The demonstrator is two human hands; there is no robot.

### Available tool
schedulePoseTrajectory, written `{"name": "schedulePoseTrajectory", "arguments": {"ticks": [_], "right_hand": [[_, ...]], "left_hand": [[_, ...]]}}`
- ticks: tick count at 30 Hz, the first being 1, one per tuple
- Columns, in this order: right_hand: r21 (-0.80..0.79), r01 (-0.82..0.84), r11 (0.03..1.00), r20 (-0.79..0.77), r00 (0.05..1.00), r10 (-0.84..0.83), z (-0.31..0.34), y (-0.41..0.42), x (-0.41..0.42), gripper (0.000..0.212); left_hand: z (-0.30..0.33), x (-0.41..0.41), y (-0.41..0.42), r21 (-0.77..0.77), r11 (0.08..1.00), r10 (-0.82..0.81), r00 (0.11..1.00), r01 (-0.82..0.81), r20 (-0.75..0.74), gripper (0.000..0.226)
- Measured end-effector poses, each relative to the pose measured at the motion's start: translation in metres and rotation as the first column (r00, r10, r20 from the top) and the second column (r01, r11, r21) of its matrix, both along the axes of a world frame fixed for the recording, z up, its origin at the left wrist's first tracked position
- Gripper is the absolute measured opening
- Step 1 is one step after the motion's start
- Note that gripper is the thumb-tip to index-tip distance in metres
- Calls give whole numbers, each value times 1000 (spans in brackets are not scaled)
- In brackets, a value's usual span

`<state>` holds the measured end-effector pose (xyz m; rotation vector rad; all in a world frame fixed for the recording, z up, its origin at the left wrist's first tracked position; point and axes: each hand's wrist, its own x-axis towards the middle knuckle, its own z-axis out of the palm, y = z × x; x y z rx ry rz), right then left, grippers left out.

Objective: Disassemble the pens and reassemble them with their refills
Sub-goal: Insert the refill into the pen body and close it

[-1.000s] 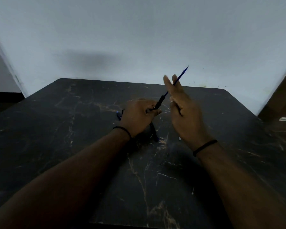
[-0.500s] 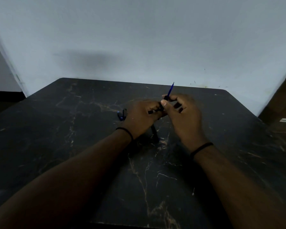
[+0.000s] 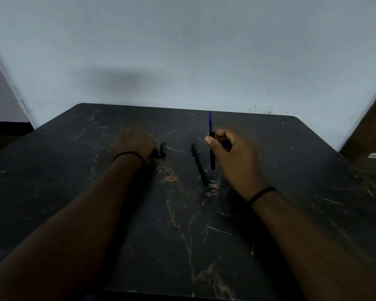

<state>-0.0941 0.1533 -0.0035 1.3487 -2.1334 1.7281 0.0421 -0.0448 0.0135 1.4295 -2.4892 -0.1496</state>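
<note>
The two hands, joined on one pen half a second ago, are now parted. The pen barrel (image 3: 212,152) is held upright by the right hand (image 3: 230,155) alone, pinched between thumb and curled fingers, with the blue refill (image 3: 210,121) standing out of its top end; a second ago far more of the refill was showing, so it has been pushed most of the way into the barrel. The left hand (image 3: 135,144) has been drawn away to the left of the barrel and lowered to the worktop (image 3: 291,170), where it lies beside small dark pieces (image 3: 162,149) with a glint of blue among them, probably a cap or tip section. The hand is blurred and seen from the back, so whether its fingers are closed on anything cannot be told. A second black pen (image 3: 199,164) is left lying on the worktop just to the left of the held barrel, between it and the small pieces, untouched by either hand. From this it is judged that the refill stage for the held pen is nearly finished and that a closing piece is being fetched from beside the left hand. The pen on the worktop appears whole, though whether it has already been dealt with cannot be made out.
</note>
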Motion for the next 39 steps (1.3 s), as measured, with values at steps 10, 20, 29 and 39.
{"name": "schedulePoseTrajectory", "arguments": {"ticks": [10,20,29,39], "right_hand": [[12,-11,1000,-111,994,12,-2,-1,0,19],[23,-13,1000,-135,991,16,-5,-4,-2,16],[22,-15,1000,-152,988,19,-9,-7,-4,13],[42,-28,999,-144,989,34,-9,-7,-5,19]], "left_hand": [[-9,-5,-6,109,993,-24,994,36,-104,44],[-12,-12,-4,52,996,-72,994,68,84,61],[-19,-21,14,-71,995,-58,995,63,75,52],[-18,-14,10,-90,994,-55,998,59,43,55]]}}
